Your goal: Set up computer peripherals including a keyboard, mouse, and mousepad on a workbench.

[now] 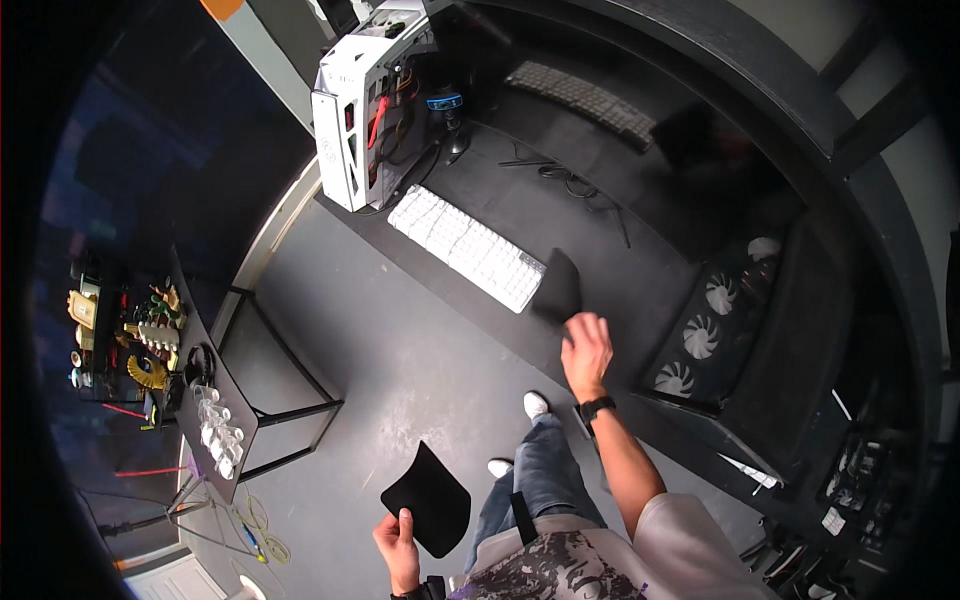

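- A black mouse pad is held by the left hand, over the gray floor, on the near side, left of the legs in blue jeans.
- The pad's near left edge is pinched, with the thumb laid on top; the other fingers are bent and partly hidden.
- The right hand is held at the near edge of the black desk, its fingers bent and kept close together. Whether something small is held in it cannot be told.
- A black band is worn on the right wrist.
- A dark flat piece is seen just past the right hand, at the right end of a white keyboard.
- At the desk's far left, a white computer case is placed, with a blue-lit webcam near its right.
- Farther right, white fans are lined up in a black case.
- On the left, clear cups are set on a table.
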A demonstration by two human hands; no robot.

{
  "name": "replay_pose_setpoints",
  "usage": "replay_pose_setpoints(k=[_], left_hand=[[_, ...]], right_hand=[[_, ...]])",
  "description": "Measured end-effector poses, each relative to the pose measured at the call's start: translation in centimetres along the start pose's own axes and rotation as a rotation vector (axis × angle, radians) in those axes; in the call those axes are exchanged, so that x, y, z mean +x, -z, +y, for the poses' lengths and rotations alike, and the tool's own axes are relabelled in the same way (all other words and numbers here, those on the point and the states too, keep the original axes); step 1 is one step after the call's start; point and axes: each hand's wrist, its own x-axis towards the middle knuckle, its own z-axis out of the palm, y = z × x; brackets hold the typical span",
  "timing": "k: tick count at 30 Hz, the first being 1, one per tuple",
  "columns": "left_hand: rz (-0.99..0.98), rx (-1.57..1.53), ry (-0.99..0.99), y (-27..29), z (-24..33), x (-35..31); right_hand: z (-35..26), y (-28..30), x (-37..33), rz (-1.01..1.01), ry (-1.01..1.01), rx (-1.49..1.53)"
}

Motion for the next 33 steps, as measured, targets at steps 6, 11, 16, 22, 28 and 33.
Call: replay_pose_setpoints(k=[6,11,16,22,28,33], left_hand=[[-0.009,-0.004,-0.005,-1.3,0.7,1.4],[-0.016,0.024,-0.004,-1.8,0.5,2.1],[-0.026,0.022,-0.003,-2.3,0.8,2.0],[-0.065,0.024,-0.025,-2.7,0.9,1.7],[-0.042,0.022,-0.020,-2.3,0.8,1.9],[-0.060,-0.006,-0.024,-2.4,1.0,2.1]], right_hand=[[5.3,-3.6,-6.0,-0.307,0.282,-0.343],[6.2,-3.9,-7.6,-0.318,0.256,-0.324],[5.3,-3.3,-8.1,-0.299,0.265,-0.250],[3.6,-1.0,-7.2,-0.136,0.120,0.152],[0.4,2.7,-2.5,0.136,-0.335,0.485],[7.6,-2.8,-3.9,0.182,-0.497,0.466]])
